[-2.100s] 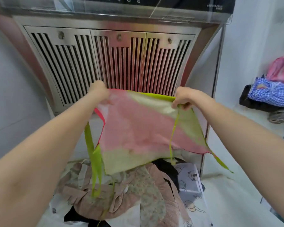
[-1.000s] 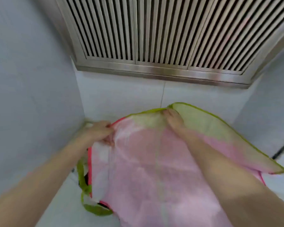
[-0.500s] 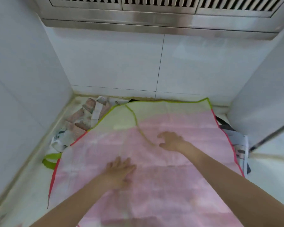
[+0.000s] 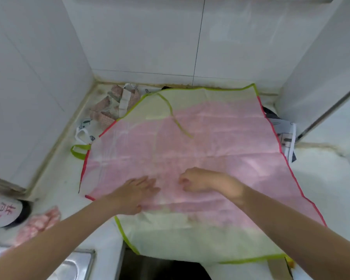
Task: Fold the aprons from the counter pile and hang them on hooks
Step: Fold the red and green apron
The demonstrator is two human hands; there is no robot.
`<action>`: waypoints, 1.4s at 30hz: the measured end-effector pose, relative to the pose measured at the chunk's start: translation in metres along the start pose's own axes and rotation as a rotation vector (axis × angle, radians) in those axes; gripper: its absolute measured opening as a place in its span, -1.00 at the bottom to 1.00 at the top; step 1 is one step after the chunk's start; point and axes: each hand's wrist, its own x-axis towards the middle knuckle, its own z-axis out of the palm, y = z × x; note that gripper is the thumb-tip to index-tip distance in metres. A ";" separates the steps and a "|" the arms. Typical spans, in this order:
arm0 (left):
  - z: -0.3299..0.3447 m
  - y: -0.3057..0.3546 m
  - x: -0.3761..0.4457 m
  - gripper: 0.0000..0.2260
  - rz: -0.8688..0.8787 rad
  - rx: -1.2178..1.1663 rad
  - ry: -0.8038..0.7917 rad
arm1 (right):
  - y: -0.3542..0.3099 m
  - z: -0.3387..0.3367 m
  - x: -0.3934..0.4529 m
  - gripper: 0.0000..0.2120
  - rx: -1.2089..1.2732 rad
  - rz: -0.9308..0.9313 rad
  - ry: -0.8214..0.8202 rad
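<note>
Head view: a pink apron (image 4: 200, 142) with green trim lies spread flat on the white bench (image 4: 321, 178), covering a pile of other aprons (image 4: 111, 106) by the tiled wall. The left hand (image 4: 133, 193) presses it with a released grip, fingers straight. The right hand (image 4: 202, 181) rests on it, fingers curled; whether they pinch fabric is unclear.

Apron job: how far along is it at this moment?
Early. Done: one pink apron lies spread flat over the pile on the counter. In hand: left hand presses it flat; right hand rests on it, fingers curled. Left: every fold, the other aprons, and hanging; no hooks in view.
</note>
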 end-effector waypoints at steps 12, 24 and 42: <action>0.071 0.034 -0.045 0.11 0.035 0.016 0.062 | -0.019 0.060 -0.034 -0.19 0.020 0.022 0.075; 0.021 0.017 -0.027 -0.62 -0.152 -0.852 0.262 | -0.042 0.063 -0.053 -0.15 0.301 -0.047 0.117; -0.026 -0.021 -0.003 -0.64 -0.600 -0.970 0.356 | 0.048 -0.048 -0.020 -0.62 -0.229 0.514 0.398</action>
